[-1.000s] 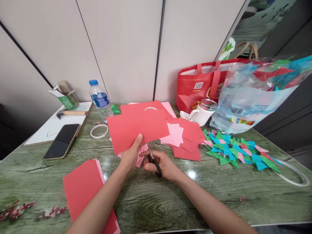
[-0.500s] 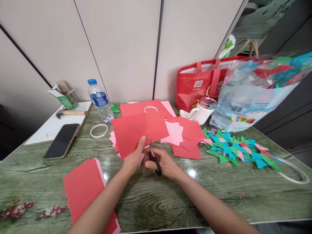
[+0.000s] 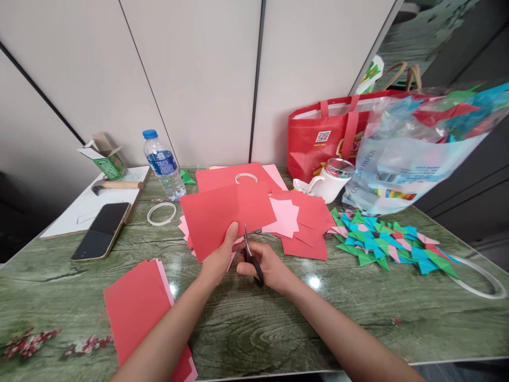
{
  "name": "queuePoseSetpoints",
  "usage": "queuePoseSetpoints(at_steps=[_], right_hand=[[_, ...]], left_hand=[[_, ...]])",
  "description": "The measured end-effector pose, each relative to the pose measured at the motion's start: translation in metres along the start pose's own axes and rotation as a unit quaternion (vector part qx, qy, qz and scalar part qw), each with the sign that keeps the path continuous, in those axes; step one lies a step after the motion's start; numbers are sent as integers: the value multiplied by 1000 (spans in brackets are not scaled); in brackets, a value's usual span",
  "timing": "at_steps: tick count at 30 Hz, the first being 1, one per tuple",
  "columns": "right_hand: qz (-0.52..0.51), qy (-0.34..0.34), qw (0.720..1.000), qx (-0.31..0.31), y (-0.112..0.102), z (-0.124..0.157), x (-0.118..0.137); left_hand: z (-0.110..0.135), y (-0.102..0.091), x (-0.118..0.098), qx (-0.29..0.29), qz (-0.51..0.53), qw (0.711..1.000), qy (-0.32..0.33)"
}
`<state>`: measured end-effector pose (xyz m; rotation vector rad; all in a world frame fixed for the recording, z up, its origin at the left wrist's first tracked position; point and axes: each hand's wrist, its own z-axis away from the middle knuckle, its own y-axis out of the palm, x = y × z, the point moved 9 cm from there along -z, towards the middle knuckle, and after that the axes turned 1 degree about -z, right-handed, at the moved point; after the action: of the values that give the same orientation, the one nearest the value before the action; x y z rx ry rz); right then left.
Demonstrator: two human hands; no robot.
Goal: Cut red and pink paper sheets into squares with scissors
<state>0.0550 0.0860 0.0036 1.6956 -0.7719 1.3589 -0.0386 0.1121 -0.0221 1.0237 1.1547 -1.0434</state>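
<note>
My left hand [image 3: 218, 260] pinches the near edge of a red paper sheet [image 3: 226, 212], thumb on top, holding it up over the green table [image 3: 254, 323]. Just to its right, my right hand [image 3: 265, 265] grips black-handled scissors [image 3: 250, 256], whose blades point up at the sheet's lower edge. A crease or cut line runs up the middle of the sheet. More red and pink sheets [image 3: 302, 223] lie spread behind it.
A stack of red paper [image 3: 139, 307] lies near left. A phone [image 3: 102, 230], tape ring [image 3: 161, 213], water bottle [image 3: 164, 164] and small box [image 3: 104, 155] sit at the left. A white mug [image 3: 328, 183], red bag [image 3: 330, 138], plastic bag [image 3: 413, 154] and folded coloured pieces [image 3: 385, 243] are at the right.
The red sheet has slid a little to the right in my left hand, and the scissors have come closer to its lower edge. Both hands shifted slightly together.
</note>
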Motion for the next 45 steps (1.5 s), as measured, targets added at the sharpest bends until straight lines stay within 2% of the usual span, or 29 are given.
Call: queuePoseSetpoints(at_steps=[8, 12, 18, 22, 28, 34, 45], right_hand=[[20, -3, 1000, -11, -2, 0, -1], [29, -3, 1000, -9, -4, 0, -6], [26, 11, 1000, -14, -6, 0, -11], [27, 9, 999, -21, -6, 0, -10], [29, 10, 999, -19, -6, 0, -11], [13, 16, 1000, -24, -7, 1, -14], [-3, 40, 999, -35, -9, 1, -22]], left_hand=[[9, -3, -18, -56, -30, 998, -8], [11, 3, -17, -30, 8, 999, -32], [10, -6, -25, -68, -58, 996, 24], [10, -5, -23, -59, -44, 997, 22], [4, -13, -17, -67, -109, 990, 55], [3, -15, -16, -71, -120, 987, 77], [3, -16, -15, -76, -150, 983, 77]])
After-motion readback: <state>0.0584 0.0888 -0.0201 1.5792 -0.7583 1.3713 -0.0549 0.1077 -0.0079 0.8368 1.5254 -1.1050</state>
